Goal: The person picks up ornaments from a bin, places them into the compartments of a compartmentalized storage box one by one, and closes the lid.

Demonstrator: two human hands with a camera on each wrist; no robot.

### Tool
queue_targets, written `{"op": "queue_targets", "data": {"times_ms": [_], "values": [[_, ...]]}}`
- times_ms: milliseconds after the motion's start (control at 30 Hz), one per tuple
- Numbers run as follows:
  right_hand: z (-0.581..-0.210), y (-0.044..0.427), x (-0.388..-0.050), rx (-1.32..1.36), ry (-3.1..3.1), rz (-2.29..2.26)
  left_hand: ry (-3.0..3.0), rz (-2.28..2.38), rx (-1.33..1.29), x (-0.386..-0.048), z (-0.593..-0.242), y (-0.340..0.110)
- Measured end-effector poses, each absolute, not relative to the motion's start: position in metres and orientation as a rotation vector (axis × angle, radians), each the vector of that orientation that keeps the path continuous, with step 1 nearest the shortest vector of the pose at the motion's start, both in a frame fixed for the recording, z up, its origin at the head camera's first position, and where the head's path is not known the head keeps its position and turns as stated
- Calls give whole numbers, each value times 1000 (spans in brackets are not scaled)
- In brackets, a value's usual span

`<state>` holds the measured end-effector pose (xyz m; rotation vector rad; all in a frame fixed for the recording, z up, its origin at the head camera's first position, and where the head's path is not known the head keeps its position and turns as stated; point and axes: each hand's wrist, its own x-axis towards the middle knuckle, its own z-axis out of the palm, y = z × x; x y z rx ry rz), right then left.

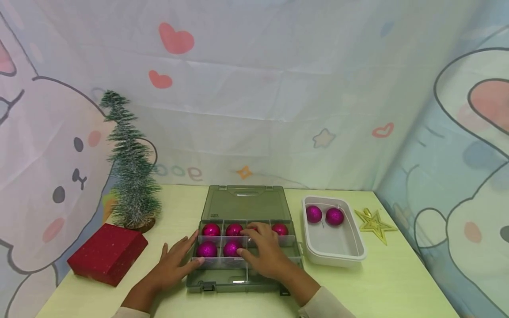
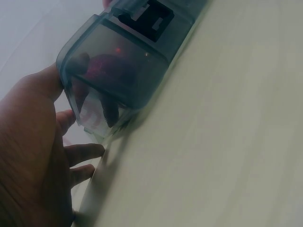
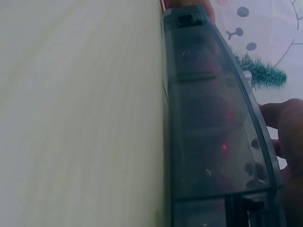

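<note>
Sitting at far left, a red speckled box (image 1: pixel 107 254) lies before a frosted green miniature tree (image 1: pixel 133 185). My left hand (image 1: pixel 171 265), fingers spread, touches the left side of a translucent grey plastic compartment box (image 1: pixel 246 206), its back and middle rows holding shiny magenta ball ornaments (image 1: pixel 207 249). They look light, stiff and slick, best pinched round the middle. My right hand (image 1: pixel 267 252) curves over them; whether it grips one, I cannot tell. Rightward, two more occupy a white plastic tub (image 1: pixel 336 260) beside a gold star (image 1: pixel 374 225).
</note>
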<state>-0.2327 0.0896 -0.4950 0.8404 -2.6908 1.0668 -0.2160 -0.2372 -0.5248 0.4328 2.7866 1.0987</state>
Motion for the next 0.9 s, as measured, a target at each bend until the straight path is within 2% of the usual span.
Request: {"op": "queue_targets", "data": {"times_ms": [367,900], "values": [[-480,105,-236,772,-2621,1090,2781,1083,423,-216,-524,-237],[-453,167,-254,571,-2655,1152,2797,1076,421,-216,-525,-237]]}}
